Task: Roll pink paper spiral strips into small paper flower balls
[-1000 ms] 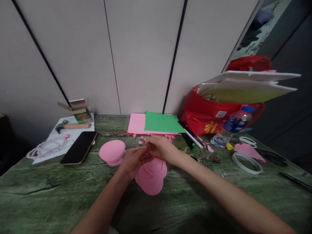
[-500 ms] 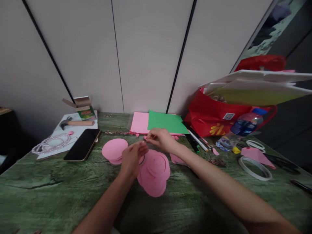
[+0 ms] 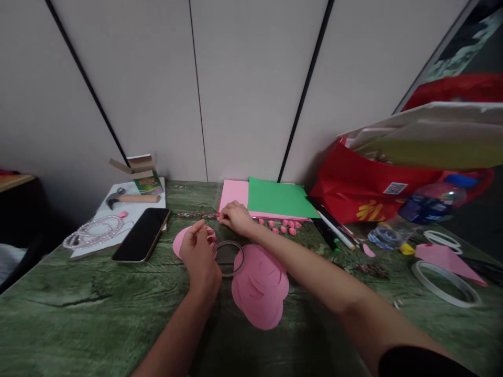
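My left hand (image 3: 199,254) is raised over the table with its fingers curled, and a thin grey roll of tape (image 3: 242,257) hangs at its palm side. Behind these fingers lies a stack of pink paper ovals (image 3: 179,240), partly covered. My right hand (image 3: 236,217) reaches to the near left corner of the paper sheets, fingertips pressed together and pointing down; whatever they hold is hidden. Small pink paper curls (image 3: 283,229) lie in a group right of that wrist. A larger pile of pink paper petals (image 3: 260,293) sits between my forearms.
Green paper (image 3: 281,198) covers pink sheets (image 3: 234,191) by the wall. At left are a phone (image 3: 142,234), a hammer (image 3: 137,198), beads (image 3: 94,233) and an opened box (image 3: 147,178). A red bag (image 3: 353,183), a bottle (image 3: 426,207), pens (image 3: 336,228) and white tape (image 3: 446,283) stand or lie at right.
My hands, close together before, have moved apart. The right one has gone left and back to the sheets' corner, uncovering the pink curls. More of the tape roll shows. The view has shifted slightly.
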The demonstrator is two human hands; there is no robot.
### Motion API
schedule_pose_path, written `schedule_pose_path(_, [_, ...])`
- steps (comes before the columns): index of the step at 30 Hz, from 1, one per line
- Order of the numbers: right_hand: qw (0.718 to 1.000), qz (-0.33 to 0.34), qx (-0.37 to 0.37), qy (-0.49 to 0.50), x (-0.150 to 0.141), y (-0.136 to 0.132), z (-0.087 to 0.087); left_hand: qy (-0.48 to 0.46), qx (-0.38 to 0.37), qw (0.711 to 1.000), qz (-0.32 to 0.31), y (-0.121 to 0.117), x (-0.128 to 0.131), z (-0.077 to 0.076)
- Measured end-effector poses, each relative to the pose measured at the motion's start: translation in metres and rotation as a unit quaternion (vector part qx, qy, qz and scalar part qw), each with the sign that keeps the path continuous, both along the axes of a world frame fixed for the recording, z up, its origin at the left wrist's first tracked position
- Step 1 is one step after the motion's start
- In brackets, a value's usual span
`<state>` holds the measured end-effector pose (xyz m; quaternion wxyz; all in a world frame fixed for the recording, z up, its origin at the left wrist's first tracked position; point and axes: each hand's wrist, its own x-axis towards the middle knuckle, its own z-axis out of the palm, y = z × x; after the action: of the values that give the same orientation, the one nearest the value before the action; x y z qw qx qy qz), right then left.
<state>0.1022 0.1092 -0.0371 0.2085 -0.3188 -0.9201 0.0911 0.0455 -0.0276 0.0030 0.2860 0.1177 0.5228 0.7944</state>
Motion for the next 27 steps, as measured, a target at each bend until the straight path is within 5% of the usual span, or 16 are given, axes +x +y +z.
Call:
schedule_pose_path(12, [0.998,-0.022,0.005,0.059,0.004,0.006,-0.005,0.038,-0.002,0.999,0.004,0.003,-0.004,-0.005])
schedule_pose_path(17, [0.992,-0.064,0.032,0.102,0.040,0.004,0.021,0.128,-0.009,0.991,-0.045,0.005,-0.007,-0.010])
schedule_pose_path(22, [0.979,-0.122,0.078,0.142,0.107,-0.013,0.057,0.290,-0.077,0.930,-0.214,0.002,-0.002,-0.009])
schedule_pose_path(24, [0.970,-0.172,0.105,0.134,0.132,-0.025,0.069,0.337,-0.070,0.911,-0.228,0.002,-0.002,-0.010])
schedule_pose_path(27, [0.972,-0.137,0.146,0.125,0.157,-0.048,0.080,0.386,-0.075,0.896,-0.207,0.004,-0.006,-0.014])
